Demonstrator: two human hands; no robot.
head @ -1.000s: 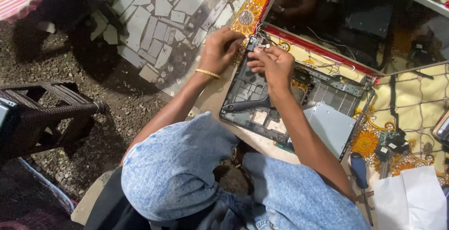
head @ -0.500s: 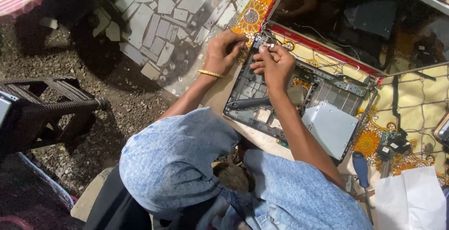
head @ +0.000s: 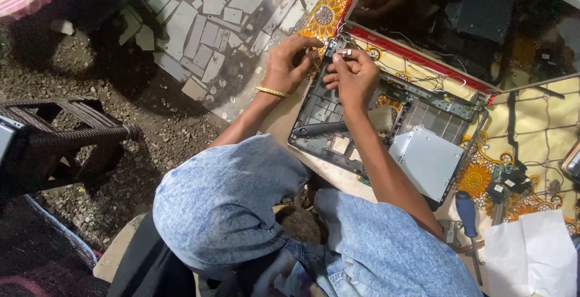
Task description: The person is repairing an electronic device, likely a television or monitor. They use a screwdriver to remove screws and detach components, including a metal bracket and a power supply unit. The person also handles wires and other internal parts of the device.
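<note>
Laptop hinge (head: 336,48) pinched between left hand (head: 289,64) and right hand (head: 353,76)

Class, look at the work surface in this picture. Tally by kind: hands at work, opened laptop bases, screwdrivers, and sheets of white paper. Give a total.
Hands: 2, left hand and right hand
Opened laptop base: 1
Blue-handled screwdriver: 1
White paper sheets: 2
Total: 6

A screwdriver (head: 466,210) lies right of the opened laptop base (head: 386,134), paper (head: 531,255) beside it.
</note>
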